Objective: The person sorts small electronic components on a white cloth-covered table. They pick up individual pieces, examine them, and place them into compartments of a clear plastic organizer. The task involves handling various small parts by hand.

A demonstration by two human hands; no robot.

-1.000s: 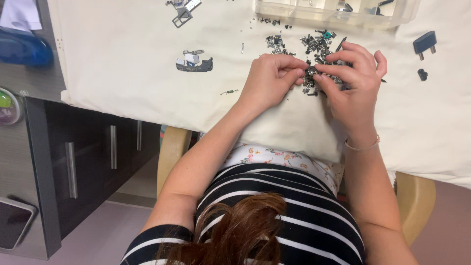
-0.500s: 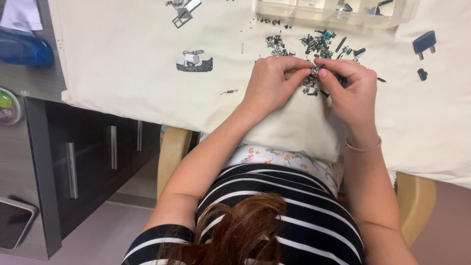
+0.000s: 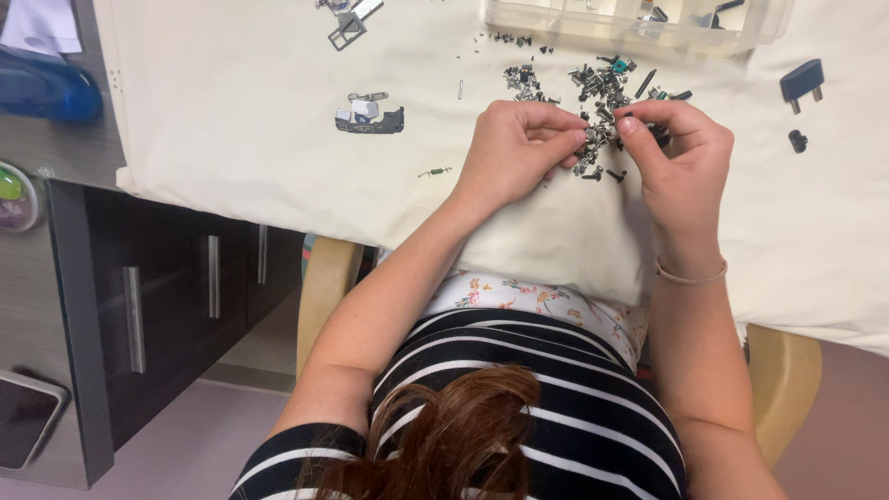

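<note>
Head view shows your left hand [image 3: 514, 148] and right hand [image 3: 681, 153] brought close together over a heap of small screws and metal parts [image 3: 597, 88] near the far edge of the tabletop [image 3: 231, 139], which is covered with a cream cloth. Both grips are pinched shut, thumb against fingertips, on what looks like one tiny part from the heap; the part itself is too small to make out. The likely trouble is a slip: something this small, held only at the fingertips, can drop back into the heap and be lost among look-alikes, or bounce on the cloth and roll toward the near edge and your lap. Your wrists hover just above loose pieces, so a sideways shift could scatter them. Just beyond the heap, along the far edge, sits a clear compartment box [image 3: 639, 23], close enough for a reaching hand to knock. Toward the left on the cloth lie a small grey metal assembly [image 3: 370, 113] and a thin loose component [image 3: 433, 171], well apart from your hands. Toward the right edge rest a dark plug-shaped piece [image 3: 801, 81] and a small black bit [image 3: 797, 141].
</note>
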